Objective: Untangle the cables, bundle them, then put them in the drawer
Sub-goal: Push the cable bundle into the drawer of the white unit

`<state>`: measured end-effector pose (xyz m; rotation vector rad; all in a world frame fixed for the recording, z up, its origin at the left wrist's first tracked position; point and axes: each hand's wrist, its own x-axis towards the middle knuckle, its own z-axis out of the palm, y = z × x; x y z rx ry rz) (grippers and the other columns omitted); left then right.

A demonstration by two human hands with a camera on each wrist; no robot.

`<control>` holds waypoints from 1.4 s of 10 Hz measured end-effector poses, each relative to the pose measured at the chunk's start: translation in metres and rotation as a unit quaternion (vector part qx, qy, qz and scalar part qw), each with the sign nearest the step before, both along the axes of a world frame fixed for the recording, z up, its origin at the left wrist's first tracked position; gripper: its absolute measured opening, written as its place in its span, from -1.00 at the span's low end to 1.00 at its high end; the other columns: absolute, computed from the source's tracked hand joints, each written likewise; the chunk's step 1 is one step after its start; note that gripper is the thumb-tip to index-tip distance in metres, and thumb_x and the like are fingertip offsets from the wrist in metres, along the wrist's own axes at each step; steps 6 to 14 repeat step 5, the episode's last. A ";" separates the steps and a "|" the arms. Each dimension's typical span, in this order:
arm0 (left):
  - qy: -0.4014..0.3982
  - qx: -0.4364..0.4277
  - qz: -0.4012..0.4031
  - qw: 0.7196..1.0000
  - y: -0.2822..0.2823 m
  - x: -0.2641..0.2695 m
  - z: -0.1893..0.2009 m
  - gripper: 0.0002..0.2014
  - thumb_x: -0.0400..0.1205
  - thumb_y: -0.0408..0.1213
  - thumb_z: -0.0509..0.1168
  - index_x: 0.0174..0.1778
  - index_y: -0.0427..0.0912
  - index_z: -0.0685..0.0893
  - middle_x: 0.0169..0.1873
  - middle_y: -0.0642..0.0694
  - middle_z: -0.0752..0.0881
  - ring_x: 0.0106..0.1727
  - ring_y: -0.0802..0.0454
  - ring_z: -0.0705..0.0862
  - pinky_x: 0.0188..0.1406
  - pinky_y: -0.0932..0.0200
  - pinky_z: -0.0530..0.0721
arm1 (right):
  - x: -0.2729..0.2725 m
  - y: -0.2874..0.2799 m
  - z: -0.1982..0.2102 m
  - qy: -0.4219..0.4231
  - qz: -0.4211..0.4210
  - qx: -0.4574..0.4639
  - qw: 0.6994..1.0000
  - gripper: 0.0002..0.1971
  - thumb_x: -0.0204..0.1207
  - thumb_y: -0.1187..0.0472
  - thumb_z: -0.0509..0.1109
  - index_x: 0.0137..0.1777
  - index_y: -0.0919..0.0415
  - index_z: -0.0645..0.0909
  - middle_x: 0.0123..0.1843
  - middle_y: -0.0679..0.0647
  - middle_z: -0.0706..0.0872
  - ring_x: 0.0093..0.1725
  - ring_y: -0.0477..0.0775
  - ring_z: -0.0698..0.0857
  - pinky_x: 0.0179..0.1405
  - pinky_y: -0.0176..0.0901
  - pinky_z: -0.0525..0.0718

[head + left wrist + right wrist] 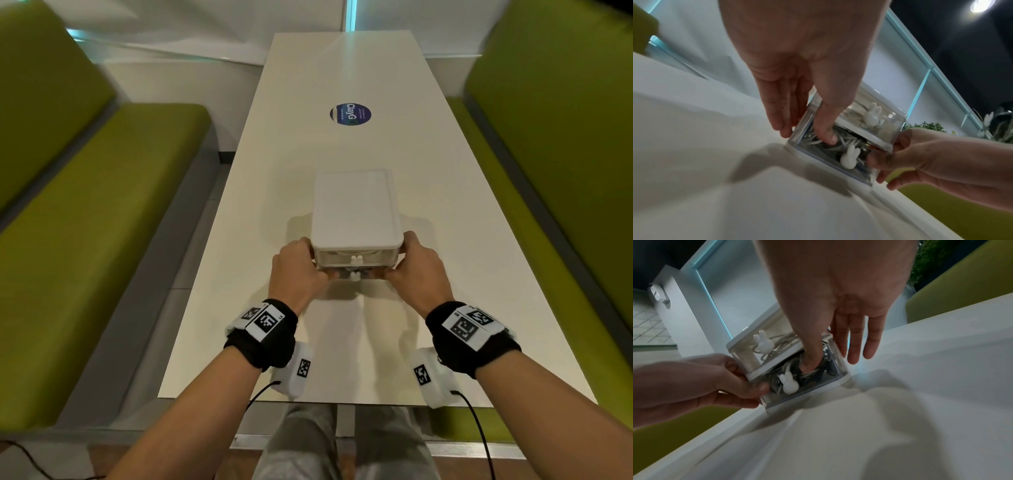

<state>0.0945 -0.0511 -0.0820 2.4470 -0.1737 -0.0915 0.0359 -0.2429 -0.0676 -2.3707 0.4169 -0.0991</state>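
Note:
A small two-drawer box (354,209) with a white top and clear drawers stands on the white table (284,178). My left hand (308,260) grips its front left corner and my right hand (404,257) grips its front right corner. In the wrist views each thumb presses on the clear front of the lower drawer (851,168), beside its white rabbit-shaped knob (789,383). Grey and dark cables (813,140) lie coiled inside that drawer. A pale cable (781,344) shows in the upper drawer, behind a second rabbit knob (872,113). Both drawer fronts sit about level with the box's frame.
Green padded benches run along the left (102,205) and the right (548,171) of the narrow table. A round blue sticker (351,114) lies on the tabletop beyond the box. The table's far end meets a white wall.

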 end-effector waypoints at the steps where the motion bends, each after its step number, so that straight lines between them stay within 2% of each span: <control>1: 0.002 0.015 -0.004 1.000 -0.003 0.003 0.001 -0.52 0.27 0.09 0.58 -0.02 -0.10 0.66 -0.11 0.01 0.78 -0.09 -0.07 0.73 -0.04 -0.02 0.68 | 0.003 0.001 0.003 0.009 0.003 -0.005 1.000 -0.40 0.32 -0.01 0.67 0.19 0.21 0.44 0.08 0.08 0.71 -0.06 0.18 0.67 -0.21 0.02 0.61; 2: 0.004 0.015 -0.013 1.000 -0.002 0.001 0.005 -0.55 0.34 0.11 0.54 0.01 -0.07 0.68 -0.08 0.02 0.79 -0.06 -0.06 0.74 0.04 0.00 0.66 | 0.003 0.005 0.006 0.023 0.012 -0.006 1.000 -0.41 0.39 0.02 0.63 0.26 0.24 0.42 0.08 0.12 0.70 0.04 0.24 0.68 -0.14 0.01 0.59; 3: -0.003 -0.006 -0.021 1.000 0.002 -0.011 0.013 -0.56 0.39 0.06 0.52 0.10 -0.06 0.68 -0.02 0.00 0.79 -0.03 -0.04 0.75 0.05 0.06 0.60 | -0.004 0.011 0.009 0.025 0.005 -0.005 1.000 -0.43 0.39 0.04 0.61 0.27 0.23 0.43 0.12 0.11 0.68 0.09 0.21 0.67 -0.05 -0.01 0.60; 4: -0.010 0.009 -0.034 0.999 0.011 -0.024 0.017 -0.45 0.44 0.07 0.49 0.29 -0.09 0.62 0.12 -0.05 0.74 0.05 -0.05 0.73 0.04 0.08 0.49 | -0.012 0.016 0.009 0.031 -0.003 -0.017 0.999 -0.42 0.41 0.07 0.56 0.35 0.24 0.43 0.25 0.18 0.66 0.22 0.26 0.65 0.11 0.02 0.61; 5: -0.015 0.018 -0.023 0.999 0.018 -0.038 0.023 -0.40 0.52 0.07 0.44 0.43 -0.11 0.55 0.25 -0.04 0.69 0.14 -0.03 0.71 0.17 0.08 0.43 | -0.023 0.022 0.012 0.039 -0.018 -0.029 0.999 -0.43 0.51 0.04 0.50 0.42 0.28 0.42 0.33 0.21 0.63 0.31 0.26 0.61 0.17 -0.01 0.54; 14: -0.015 0.018 -0.023 0.999 0.018 -0.038 0.023 -0.40 0.52 0.07 0.44 0.43 -0.11 0.55 0.25 -0.04 0.69 0.14 -0.03 0.71 0.17 0.08 0.43 | -0.023 0.022 0.012 0.039 -0.018 -0.029 0.999 -0.43 0.51 0.04 0.50 0.42 0.28 0.42 0.33 0.21 0.63 0.31 0.26 0.61 0.17 -0.01 0.54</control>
